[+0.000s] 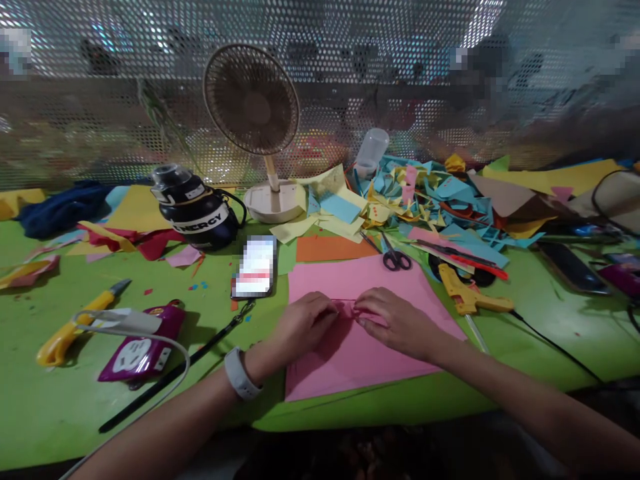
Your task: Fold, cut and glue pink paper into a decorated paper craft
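Note:
Both hands meet over a large pink paper sheet lying on the green table. Between my fingertips is a small pink paper piece, with a thin dark red edge along its top. My left hand pinches its left end; a pale band circles that wrist. On the other end, my right hand is closed with thumb and fingers together. Black-handled scissors lie at the sheet's top edge, just beyond my right hand. An orange paper lies behind the pink sheet.
A yellow glue gun with its cord lies on the right. A phone, purple pouch and yellow-handled cutter are on the left. Behind stand a black jug, a fan and heaped paper scraps.

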`<action>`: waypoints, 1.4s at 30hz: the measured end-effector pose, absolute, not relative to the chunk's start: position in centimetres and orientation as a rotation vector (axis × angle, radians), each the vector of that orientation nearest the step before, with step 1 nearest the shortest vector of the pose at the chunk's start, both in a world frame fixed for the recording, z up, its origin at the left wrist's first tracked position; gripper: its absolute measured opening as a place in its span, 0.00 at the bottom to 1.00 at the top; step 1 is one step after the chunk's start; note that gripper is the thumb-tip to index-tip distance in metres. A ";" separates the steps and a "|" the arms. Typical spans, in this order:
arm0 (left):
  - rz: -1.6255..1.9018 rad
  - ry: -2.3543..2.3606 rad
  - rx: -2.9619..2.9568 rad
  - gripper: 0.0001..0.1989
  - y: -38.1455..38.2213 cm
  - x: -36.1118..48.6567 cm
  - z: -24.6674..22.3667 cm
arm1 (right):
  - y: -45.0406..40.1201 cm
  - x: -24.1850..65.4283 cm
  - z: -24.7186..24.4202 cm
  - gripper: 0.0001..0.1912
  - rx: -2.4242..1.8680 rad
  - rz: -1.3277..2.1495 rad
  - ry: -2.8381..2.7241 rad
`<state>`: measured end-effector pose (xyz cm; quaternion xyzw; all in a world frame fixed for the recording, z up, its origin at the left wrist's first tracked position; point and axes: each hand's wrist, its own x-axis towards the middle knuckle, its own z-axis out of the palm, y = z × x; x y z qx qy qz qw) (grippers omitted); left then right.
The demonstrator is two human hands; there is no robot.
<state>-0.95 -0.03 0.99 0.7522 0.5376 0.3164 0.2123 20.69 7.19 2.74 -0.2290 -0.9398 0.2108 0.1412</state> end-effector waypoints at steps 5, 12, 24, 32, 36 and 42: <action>0.933 1.604 2.028 0.07 0.2 -0.5 0.6 | 6.1 20.3 2.7 0.15 -0.851 0.529 -2.712; 0.819 1.677 2.026 0.05 0.7 -0.1 1.2 | 4.4 19.8 2.5 0.15 -0.757 0.157 -2.756; 0.848 1.725 2.014 0.09 0.8 0.5 1.4 | 4.4 19.7 2.1 0.13 -0.725 0.096 -2.723; 0.867 1.705 1.978 0.09 0.8 0.3 1.1 | 4.5 19.6 2.1 0.13 -0.774 0.140 -2.717; 0.825 1.733 1.987 0.08 0.9 0.3 1.1 | 4.5 19.5 1.9 0.14 -0.790 0.154 -2.705; 0.771 1.765 2.028 0.09 1.1 0.2 1.0 | 4.7 20.0 1.6 0.12 -0.860 0.229 -2.651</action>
